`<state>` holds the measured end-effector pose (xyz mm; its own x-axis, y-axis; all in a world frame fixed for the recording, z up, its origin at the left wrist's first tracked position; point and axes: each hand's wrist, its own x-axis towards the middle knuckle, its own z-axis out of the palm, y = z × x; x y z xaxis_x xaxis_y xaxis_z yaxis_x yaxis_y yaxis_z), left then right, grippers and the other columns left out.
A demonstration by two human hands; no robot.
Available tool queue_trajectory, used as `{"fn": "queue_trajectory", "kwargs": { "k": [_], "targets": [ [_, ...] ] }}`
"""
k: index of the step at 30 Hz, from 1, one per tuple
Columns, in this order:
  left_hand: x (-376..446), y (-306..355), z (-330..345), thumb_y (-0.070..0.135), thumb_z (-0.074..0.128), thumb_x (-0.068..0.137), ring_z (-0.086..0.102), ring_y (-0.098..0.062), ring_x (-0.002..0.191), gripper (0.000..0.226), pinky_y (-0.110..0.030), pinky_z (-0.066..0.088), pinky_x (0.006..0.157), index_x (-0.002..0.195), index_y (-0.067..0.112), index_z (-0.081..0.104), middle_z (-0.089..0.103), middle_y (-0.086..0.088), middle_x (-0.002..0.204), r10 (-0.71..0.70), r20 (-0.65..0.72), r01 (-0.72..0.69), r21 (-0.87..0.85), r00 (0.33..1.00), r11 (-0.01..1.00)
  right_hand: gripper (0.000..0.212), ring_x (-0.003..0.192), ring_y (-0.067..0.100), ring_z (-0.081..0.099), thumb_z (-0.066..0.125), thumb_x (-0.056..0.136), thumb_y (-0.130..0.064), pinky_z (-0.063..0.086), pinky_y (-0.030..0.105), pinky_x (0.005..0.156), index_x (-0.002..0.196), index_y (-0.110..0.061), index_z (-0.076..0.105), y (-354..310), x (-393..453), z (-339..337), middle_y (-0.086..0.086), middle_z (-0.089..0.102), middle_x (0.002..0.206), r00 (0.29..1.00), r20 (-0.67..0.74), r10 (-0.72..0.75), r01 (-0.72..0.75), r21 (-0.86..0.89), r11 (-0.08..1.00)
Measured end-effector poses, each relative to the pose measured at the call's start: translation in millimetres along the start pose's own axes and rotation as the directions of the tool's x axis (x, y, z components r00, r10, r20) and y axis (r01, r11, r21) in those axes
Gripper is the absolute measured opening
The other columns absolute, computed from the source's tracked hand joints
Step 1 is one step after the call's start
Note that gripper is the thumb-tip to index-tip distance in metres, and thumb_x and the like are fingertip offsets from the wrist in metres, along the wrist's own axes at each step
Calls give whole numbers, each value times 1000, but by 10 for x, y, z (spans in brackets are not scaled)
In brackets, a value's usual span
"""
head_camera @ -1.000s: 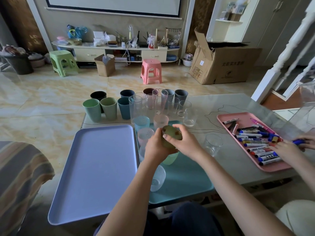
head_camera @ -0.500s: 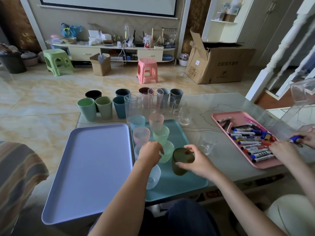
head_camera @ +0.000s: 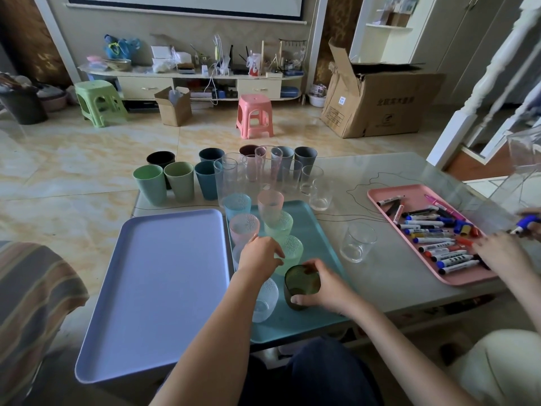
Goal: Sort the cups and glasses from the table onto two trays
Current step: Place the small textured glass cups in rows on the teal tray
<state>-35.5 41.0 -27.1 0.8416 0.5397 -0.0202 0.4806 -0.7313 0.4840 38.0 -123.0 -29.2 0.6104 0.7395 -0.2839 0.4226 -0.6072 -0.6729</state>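
clear glass (head_camera: pixel 265 300) partly behind left forearm, marker labels (head_camera: pixel 449 260) too small to read

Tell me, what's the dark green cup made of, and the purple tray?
The dark green cup, held by the right hand, looks like tinted see-through glass or hard plastic: fingers show through its wall, and it has a shine. Which of the two, I cannot tell. The purple tray looks like matte plastic: one flat, solid colour, soft rounded rim, no glare.
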Motion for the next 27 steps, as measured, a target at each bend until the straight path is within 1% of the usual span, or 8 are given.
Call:
{"fn": "queue_trajectory", "kwargs": {
  "k": [3, 6, 11, 15, 19, 22, 27],
  "targets": [
    [-3, 3, -10, 24, 71, 82, 52, -22, 117, 18, -34, 47, 90, 99, 23, 74, 71, 0, 108, 5, -6, -5, -4, 1000, 1000, 81, 117, 18, 49, 82, 66, -38, 36, 23, 91, 130, -23, 35, 2, 1, -8, 3, 48, 132, 1000, 28, 8, -8, -20, 1000],
    [-16, 5, -28, 23, 72, 81, 54, -21, 110, 18, -33, 48, 88, 99, 22, 74, 70, -2, 109, 9, 0, -9, -2, 1000, 1000, 80, 115, 16, 49, 82, 66, -39, 38, 24, 91, 129, -24, 35, -2, 2, -1, 2, 49, 132, 1000, 26, 8, -8, -12, 1000],
    [-37, 17, -59, 22, 72, 81, 60, -20, 103, 17, -30, 49, 85, 98, 22, 75, 70, -1, 109, 12, 1, -12, -24, 1000, 1000, 79, 108, 13, 49, 82, 67, -36, 37, 22, 88, 130, -24, 35, -15, -2, 15, 2, 50, 130, 1000, 20, 2, -2, -4, 1000],
    [-51, 20, -70, 21, 72, 81, 62, -18, 100, 16, -27, 48, 81, 97, 20, 75, 71, 2, 109, 23, 9, -23, -35, 1000, 999, 81, 117, 18, 50, 81, 67, -36, 39, 25, 96, 132, -23, 34, -24, 3, 10, 2, 48, 133, 998, 66, 10, -7, -43, 999],
    [-56, 19, -78, 21, 72, 81, 63, -18, 98, 15, -27, 48, 80, 96, 20, 75, 70, 2, 109, 26, 14, -26, -40, 1000, 999, 82, 122, 19, 47, 80, 68, -37, 37, 27, 100, 133, -22, 32, -40, -15, -3, 3, 44, 135, 994, 107, 12, -3, -87, 996],
    [-53, 20, -71, 23, 73, 81, 63, -17, 97, 15, -29, 51, 82, 95, 20, 76, 71, 3, 108, 25, 25, -24, -44, 999, 999, 82, 122, 19, 46, 79, 69, -36, 37, 25, 98, 134, -21, 31, -65, -28, -3, 4, 44, 136, 993, 116, 19, -7, -101, 995],
    [-53, 14, -69, 25, 74, 79, 63, -17, 98, 15, -31, 51, 84, 93, 21, 76, 72, 4, 104, 35, 36, -33, -43, 999, 999, 81, 123, 20, 45, 77, 72, -36, 35, 22, 90, 136, -19, 29, -101, -44, -6, 5, 42, 137, 993, 114, 21, -5, -137, 991]
  ]
}}
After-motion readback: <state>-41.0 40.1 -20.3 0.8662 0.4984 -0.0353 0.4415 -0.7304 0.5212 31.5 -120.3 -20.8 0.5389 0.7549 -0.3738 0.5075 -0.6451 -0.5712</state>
